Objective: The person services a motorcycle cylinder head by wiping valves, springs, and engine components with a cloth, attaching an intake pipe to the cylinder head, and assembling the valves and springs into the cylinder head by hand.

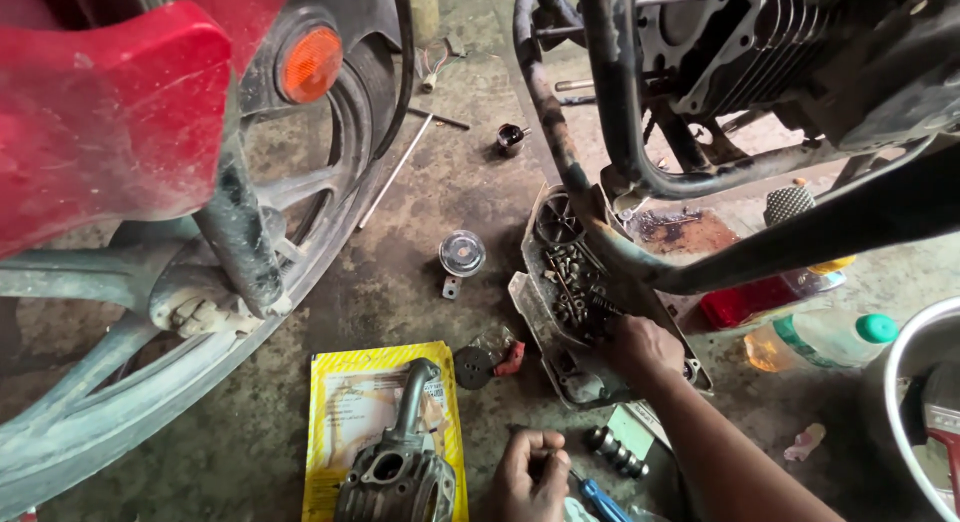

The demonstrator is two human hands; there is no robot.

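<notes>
A workshop floor (420, 232) of stained concrete is seen from above, between two motorcycles. The right hand (645, 347) is reached into a shallow metal parts tray (530, 302) lying near the middle of the floor; its fingers are curled down among the loose bolts and springs (572, 282) heaped in the tray, but whether anything is pinched cannot be told. The left hand (532, 472) is held low at the near edge of the floor, loosely closed with fingertips drawn together, just beside a blue-handled screwdriver (600, 500); what it grips, if anything, is hidden. Between the hands, a small dark camshaft (615, 452) is laid on the floor. To the left of the left hand, a grey engine cylinder (395, 467) is rested on a yellow packet (335, 422). A small round chrome part (461, 253) is set beyond the packet. The red motorcycle's front wheel (150, 312) is seen along the left edge, and a stripped frame with a finned engine (760, 42) is seen above the tray. A plastic bottle with a green cap (820, 340) is laid at the right.
</notes>
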